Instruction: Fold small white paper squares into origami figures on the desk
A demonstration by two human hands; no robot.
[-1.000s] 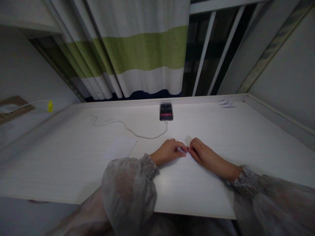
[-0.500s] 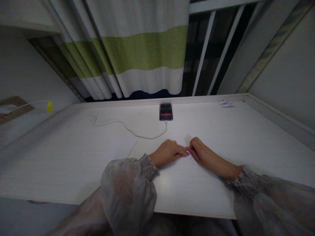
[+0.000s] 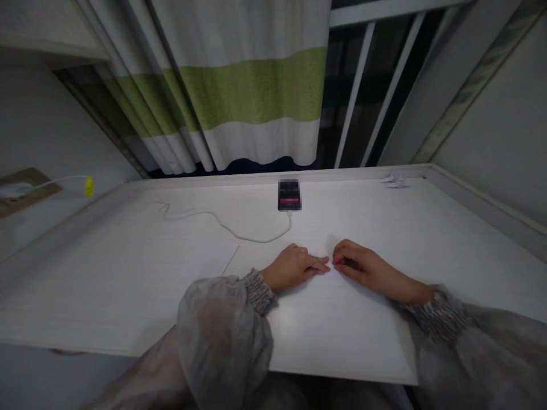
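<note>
My left hand [image 3: 297, 266] lies low on the white tabletop, a ring on one finger. Its fingers are stretched out to the right and their tips press down on the surface. Facing it is my right hand [image 3: 361, 265], thumb and fingers curled into a pinch just right of the left fingertips. A small pale patch shows in the narrow gap between the two hands. What the pinch holds is too small and too white against the table to make out. Left of my left hand lies a white sheet of paper [image 3: 209, 256], partly behind my sleeve.
A phone [image 3: 289, 195] with a blurred screen lies at the table's back edge, plugged into a white cable [image 3: 252, 239] running left. Folded paper pieces [image 3: 395, 179] sit at the back right. A raised rim borders the white table [image 3: 106, 285]. Behind hangs a curtain [image 3: 256, 91].
My right hand has moved slightly right, away from the left fingertips, and its pinch now points left. My left hand has stayed almost in place.
</note>
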